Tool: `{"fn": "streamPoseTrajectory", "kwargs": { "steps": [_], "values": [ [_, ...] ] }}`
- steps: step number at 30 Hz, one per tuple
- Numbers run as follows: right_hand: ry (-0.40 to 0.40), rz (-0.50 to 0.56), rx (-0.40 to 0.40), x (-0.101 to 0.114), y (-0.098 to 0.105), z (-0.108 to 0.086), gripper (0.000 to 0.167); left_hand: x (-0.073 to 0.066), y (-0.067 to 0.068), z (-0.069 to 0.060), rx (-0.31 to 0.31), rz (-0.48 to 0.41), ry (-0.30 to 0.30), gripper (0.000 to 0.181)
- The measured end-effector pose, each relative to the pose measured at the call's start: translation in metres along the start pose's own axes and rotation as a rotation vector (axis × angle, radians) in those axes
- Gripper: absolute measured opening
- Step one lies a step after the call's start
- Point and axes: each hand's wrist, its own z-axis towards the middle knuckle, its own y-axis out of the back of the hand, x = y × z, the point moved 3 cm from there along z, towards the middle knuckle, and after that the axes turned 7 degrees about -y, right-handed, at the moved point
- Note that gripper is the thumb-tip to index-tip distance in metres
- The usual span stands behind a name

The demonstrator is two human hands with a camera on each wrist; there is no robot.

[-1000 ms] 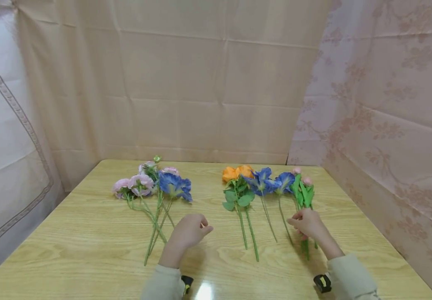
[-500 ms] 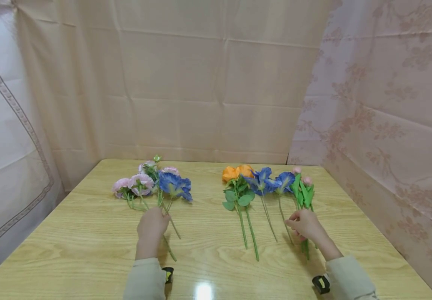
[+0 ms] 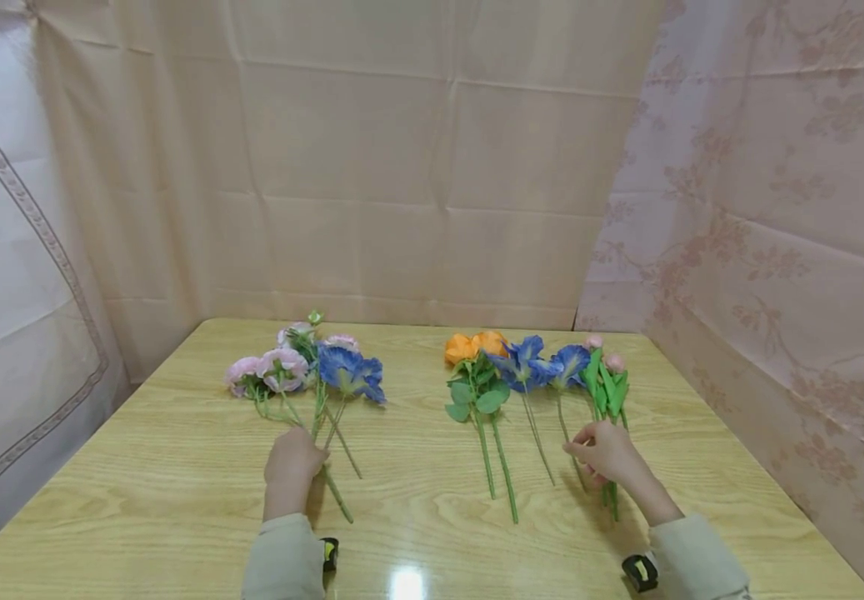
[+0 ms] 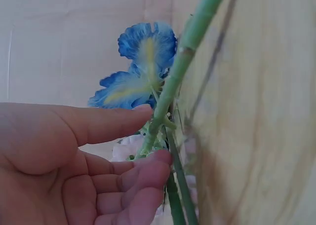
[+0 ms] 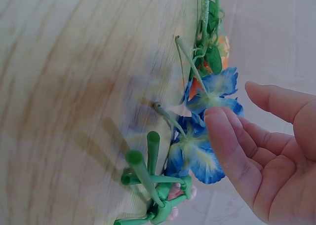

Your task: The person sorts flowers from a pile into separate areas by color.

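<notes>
left hand (image 3: 291, 468) at the tabletop's (image 3: 177, 475) nine o'clock, right hand (image 3: 606, 452) at three are hovering, released, seemingly arranging flowers (image 3: 347, 369); next is calling for a pinch.

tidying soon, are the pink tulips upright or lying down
Lying down: the pink tulips stretch along the table, stems toward the camera.

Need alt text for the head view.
A person's left hand is at the stems of pink flowers and a blue flower, and the right hand is near pink tulips, on a wood-grain table. Orange flowers and two blue flowers lie between; beige cloth hangs behind.
</notes>
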Motion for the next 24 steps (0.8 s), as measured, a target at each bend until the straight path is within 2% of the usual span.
{"fn": "streamPoseTrajectory", "kwargs": {
  "steps": [5, 11, 19, 24],
  "values": [
    [0.004, 0.004, -0.004, 0.000, -0.001, 0.001, 0.021, 0.003, -0.002, 0.002, 0.005, 0.001, 0.020, 0.019],
    [0.007, -0.002, -0.004, 0.000, -0.002, 0.000, 0.019, 0.005, -0.002, 0.001, -0.017, -0.004, -0.011, 0.014],
    [0.007, 0.011, -0.002, 0.000, -0.003, -0.001, 0.017, 0.009, -0.002, 0.001, -0.028, -0.113, -0.013, 0.011],
    [0.004, 0.019, 0.005, 0.000, -0.003, -0.001, 0.016, 0.011, -0.001, 0.001, -0.041, -0.124, -0.015, 0.013]
  ]
}}
